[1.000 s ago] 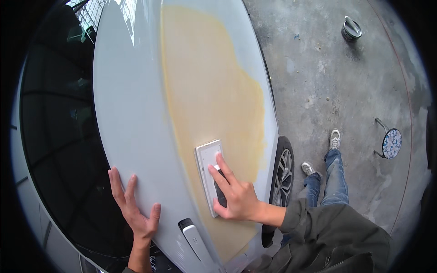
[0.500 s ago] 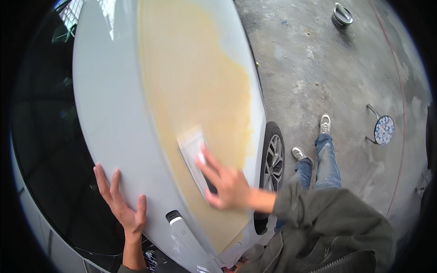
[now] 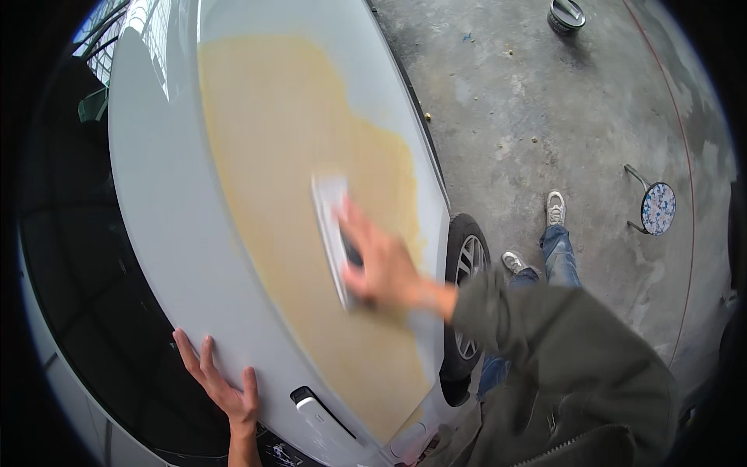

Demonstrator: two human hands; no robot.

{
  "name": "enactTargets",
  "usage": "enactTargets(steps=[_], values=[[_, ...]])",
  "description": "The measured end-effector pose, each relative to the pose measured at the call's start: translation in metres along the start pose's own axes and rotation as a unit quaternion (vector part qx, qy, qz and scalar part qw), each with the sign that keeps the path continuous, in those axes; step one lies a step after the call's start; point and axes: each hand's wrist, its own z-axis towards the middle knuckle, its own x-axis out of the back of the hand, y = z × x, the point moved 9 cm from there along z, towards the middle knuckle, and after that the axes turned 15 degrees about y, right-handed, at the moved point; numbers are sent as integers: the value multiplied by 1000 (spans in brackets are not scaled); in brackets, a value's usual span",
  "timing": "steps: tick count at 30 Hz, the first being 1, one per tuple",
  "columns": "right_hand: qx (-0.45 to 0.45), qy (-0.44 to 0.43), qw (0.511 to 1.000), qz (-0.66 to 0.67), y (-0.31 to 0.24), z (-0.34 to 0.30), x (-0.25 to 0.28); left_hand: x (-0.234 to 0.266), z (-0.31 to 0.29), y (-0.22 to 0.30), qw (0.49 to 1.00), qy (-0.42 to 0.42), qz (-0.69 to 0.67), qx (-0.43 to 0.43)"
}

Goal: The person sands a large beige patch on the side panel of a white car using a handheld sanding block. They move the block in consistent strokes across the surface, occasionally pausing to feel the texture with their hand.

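My right hand (image 3: 385, 268), blurred by motion, is closed on a long white sanding block (image 3: 328, 214). The block lies against a pale yellow-beige patch of filler (image 3: 272, 124) spread over the side of a white car (image 3: 167, 179). My fingers curl over a dark part of the block, and its underside is hidden. Fingers apart, my left hand (image 3: 227, 389) rests on the bare white panel below the dark windows, holding nothing. Between my two hands and nearer to me is the car's door handle (image 3: 323, 416).
A car wheel (image 3: 469, 268) stands at the right of the panel, beside my legs. On the grey concrete floor (image 3: 498, 101) are a small round stool (image 3: 659, 208) with a patterned seat and a dark tin (image 3: 566, 17). A thin red line crosses the floor at the far right.
My right hand has slid the sanding block farther away along the filler. The view has shifted, and my left hand now appears lower, still spread on the panel.
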Motion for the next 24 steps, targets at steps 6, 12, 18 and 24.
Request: enactTargets(steps=[6, 12, 18, 24], values=[[-113, -20, 993, -26, 57, -35, 14, 4, -1, 5, 1000, 1, -8, -2], [-409, 33, 907, 93, 227, 7, 73, 0, 3, 4, 999, 15, -17, -23], [-418, -45, 531, 736, 169, -40, 125, -13, 8, -9, 998, 38, -43, -18], [-514, 101, 647, 554, 157, -67, 177, -6, 18, -5, 985, 16, 175, -2]])
